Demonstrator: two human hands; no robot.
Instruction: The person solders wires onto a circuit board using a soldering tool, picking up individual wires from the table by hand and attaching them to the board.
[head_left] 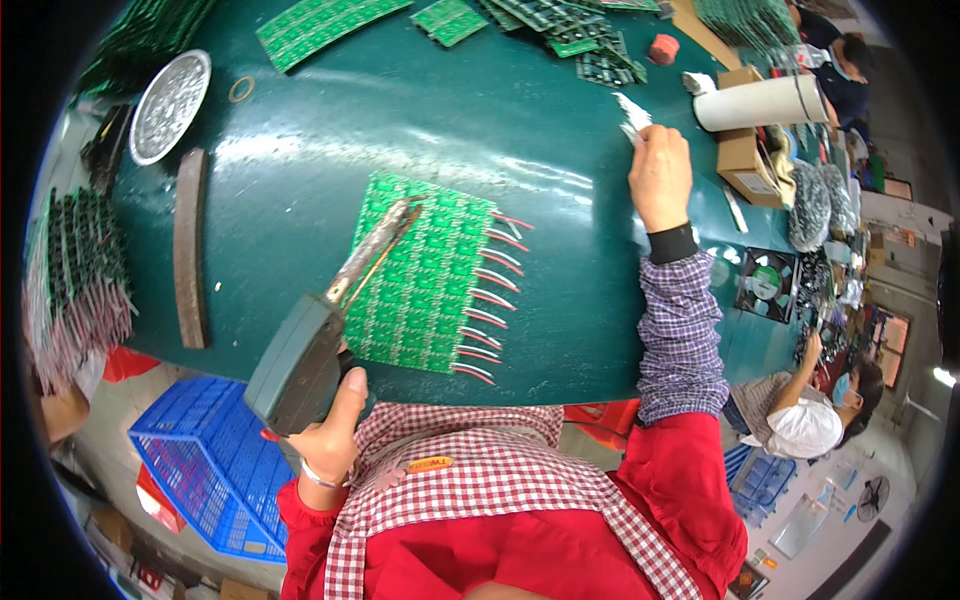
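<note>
Holding a soldering gun (320, 345) in a closed grip, the left hand (335, 425) lays its tip on the upper edge of a green circuit board panel (425, 275) that lies flat near the front edge of the dark green tabletop (300, 190). Red and white wire leads (490, 295) already stick out along the panel's right side, so wiring looks partly done, though which joints are finished is too small to tell. Beyond the panel to its right, the right hand (660, 175) pinches a small white piece (632, 118). More boards (325, 25) lie past the panel; a round metal dish (170, 105) sits to its upper left. Below the tabletop's left stands a blue crate (200, 465); another person (810, 400) works off to the right.
</note>
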